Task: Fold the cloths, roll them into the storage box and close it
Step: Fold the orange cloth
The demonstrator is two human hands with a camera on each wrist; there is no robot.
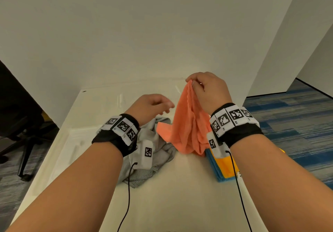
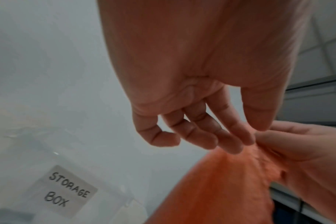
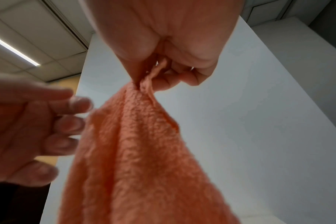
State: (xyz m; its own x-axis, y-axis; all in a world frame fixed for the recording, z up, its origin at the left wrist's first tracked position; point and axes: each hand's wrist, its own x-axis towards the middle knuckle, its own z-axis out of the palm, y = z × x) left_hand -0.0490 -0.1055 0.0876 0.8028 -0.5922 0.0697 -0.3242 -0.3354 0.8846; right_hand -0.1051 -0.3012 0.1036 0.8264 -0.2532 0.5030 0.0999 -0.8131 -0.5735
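Right hand (image 1: 210, 92) pinches one corner of the orange cloth (image 1: 187, 123) between thumb and fingertips and holds it up above the table (image 1: 180, 195); the rest hangs down bunched, lower end touching the tabletop. Left hand (image 1: 153, 106) is free, fingers loosely curled, holding nothing, just beside the hanging cloth near its top edge. From the left wrist view its fingertips (image 2: 232, 145) look about to meet the cloth next to the right hand's pinch; can't tell if they touch yet.

Grey cloth (image 1: 155, 161) lies crumpled on the table under the left wrist, unfolded. To the right, under the right wrist, a flat stack: yellow cloth (image 1: 226, 167) on a blue cloth (image 1: 216, 170), looks already folded.

Storage box (image 2: 71, 191): clear plastic with a handwritten label, seen only in the left wrist view, low and to the left. Can't tell whether the lid is on or whether anything is inside.

Progress, my read: early-to-middle. Two cloths folded, orange just being opened out for folding, grey untouched. Rolling, boxing and closing all left.
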